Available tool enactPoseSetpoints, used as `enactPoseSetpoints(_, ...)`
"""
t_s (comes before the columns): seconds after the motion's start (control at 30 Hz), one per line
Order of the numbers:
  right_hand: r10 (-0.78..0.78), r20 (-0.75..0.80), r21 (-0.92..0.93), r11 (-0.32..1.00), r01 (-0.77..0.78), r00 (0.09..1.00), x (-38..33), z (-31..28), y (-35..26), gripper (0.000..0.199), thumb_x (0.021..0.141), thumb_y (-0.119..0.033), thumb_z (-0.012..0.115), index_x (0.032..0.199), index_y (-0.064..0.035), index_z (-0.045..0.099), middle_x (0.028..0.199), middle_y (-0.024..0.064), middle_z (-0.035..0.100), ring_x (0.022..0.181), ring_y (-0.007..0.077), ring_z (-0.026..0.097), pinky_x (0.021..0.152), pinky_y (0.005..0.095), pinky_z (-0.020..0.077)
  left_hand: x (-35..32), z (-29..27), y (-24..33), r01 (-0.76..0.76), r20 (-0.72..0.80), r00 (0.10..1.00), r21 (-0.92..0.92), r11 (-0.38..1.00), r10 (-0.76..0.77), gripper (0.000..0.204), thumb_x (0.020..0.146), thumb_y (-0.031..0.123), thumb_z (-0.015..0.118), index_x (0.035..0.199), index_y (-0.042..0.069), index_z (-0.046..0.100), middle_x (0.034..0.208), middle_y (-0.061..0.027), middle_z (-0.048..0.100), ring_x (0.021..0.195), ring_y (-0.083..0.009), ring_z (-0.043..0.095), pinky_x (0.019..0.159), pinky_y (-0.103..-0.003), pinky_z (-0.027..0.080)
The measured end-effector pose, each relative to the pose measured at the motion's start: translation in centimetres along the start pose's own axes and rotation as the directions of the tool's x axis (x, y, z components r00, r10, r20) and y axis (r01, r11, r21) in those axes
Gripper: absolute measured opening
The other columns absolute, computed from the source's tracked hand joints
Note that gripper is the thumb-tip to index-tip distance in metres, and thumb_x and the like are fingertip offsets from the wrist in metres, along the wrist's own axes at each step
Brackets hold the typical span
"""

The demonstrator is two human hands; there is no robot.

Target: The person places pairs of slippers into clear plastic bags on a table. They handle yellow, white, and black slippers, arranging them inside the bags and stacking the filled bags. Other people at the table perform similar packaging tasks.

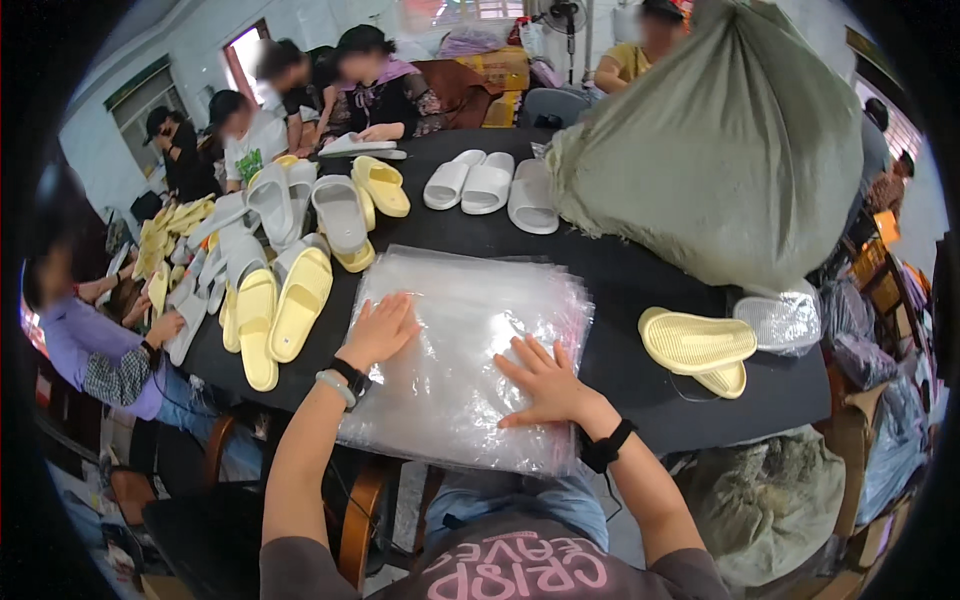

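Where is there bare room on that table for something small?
On the black table, bare patches show between the clear bag stack and the yellow slippers to its right, and between that stack and the white slippers behind it. Piled slippers crowd the left; the grey-green sack fills the back right.

Black table (622,300), clear bags (455,365), slippers (302,305)
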State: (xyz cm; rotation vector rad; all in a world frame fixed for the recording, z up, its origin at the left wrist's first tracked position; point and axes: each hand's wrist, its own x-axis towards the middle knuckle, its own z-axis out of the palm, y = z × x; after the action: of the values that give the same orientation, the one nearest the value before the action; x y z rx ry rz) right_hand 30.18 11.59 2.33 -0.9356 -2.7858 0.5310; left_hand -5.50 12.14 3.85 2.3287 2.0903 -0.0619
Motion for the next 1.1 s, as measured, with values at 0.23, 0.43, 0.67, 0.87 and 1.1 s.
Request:
enactPoseSetpoints(0.23, -0.014, -0.014, -0.009, 1.000, 0.014, 1.000, 0.0, 0.5, 0.3, 0.110, 0.067, -0.081, 0.064, 0.153, -0.0197, 0.033, 0.159, 0.0235, 0.020, 0.149, 0.0424, 0.012, 0.116, 0.0651, 0.0082, -8.8, -3.3, 8.8, -0.264, 0.052, 0.959, -0.185, 0.947, 0.277, 0.067, 0.097, 0.043, 0.051, 0.151, 0.007, 0.034, 0.157, -0.0177, 0.031, 0.146, -0.0363, 0.026, 0.117, -0.059, 0.015)
enactPoseSetpoints(0.43, -0.022, -0.078, 0.046, 0.999, 0.026, 0.997, -0.2, 0.7, 0.7, 0.106, 0.070, -0.075, 0.066, 0.153, -0.0174, 0.033, 0.159, 0.0238, 0.021, 0.149, 0.0412, 0.014, 0.116, 0.0639, 0.0092, -10.4, 1.2, 11.7, -0.161, -0.119, 0.983, -0.190, 0.969, 0.140, 0.067, 0.095, 0.041, 0.054, 0.151, 0.009, 0.036, 0.159, -0.0192, 0.026, 0.147, -0.0393, 0.022, 0.117, -0.059, 0.009)
enactPoseSetpoints(0.67, -0.065, -0.392, 0.212, 0.964, 0.158, 0.918, -6.1, -4.3, -1.3, 0.064, 0.090, -0.030, 0.069, 0.145, -0.0082, 0.044, 0.143, 0.0253, 0.047, 0.130, 0.0389, 0.047, 0.108, 0.0460, 0.0378, -10.2, 4.1, 11.3, -0.137, -0.219, 0.971, -0.199, 0.970, 0.092, 0.068, 0.092, 0.043, 0.058, 0.149, 0.010, 0.040, 0.158, -0.0181, 0.030, 0.146, -0.0386, 0.025, 0.117, -0.060, 0.009)
enactPoseSetpoints(0.87, 0.657, -0.537, 0.778, 0.628, 0.010, 0.529, -19.3, -4.0, 2.7, 0.037, 0.091, -0.011, 0.067, 0.126, -0.0012, 0.057, 0.104, 0.0124, 0.069, 0.098, 0.0179, 0.064, 0.082, 0.0281, 0.0493, -10.0, 3.8, 11.9, -0.142, -0.222, 0.971, -0.232, 0.962, 0.090, 0.067, 0.092, 0.043, 0.057, 0.149, 0.011, 0.040, 0.158, -0.0165, 0.030, 0.147, -0.0371, 0.024, 0.118, -0.059, 0.008)
enactPoseSetpoints(1.1, 0.594, -0.754, 0.233, 0.640, -0.732, 0.280, -26.0, -2.2, 12.2, 0.089, 0.074, -0.024, 0.080, 0.148, -0.0069, 0.035, 0.144, 0.0185, 0.042, 0.134, 0.0328, 0.039, 0.109, 0.0469, 0.0310, -10.0, 3.7, 11.8, -0.121, -0.200, 0.977, -0.230, 0.966, 0.074, 0.066, 0.094, 0.045, 0.054, 0.149, 0.010, 0.040, 0.158, -0.0162, 0.030, 0.147, -0.0366, 0.023, 0.119, -0.057, 0.006)
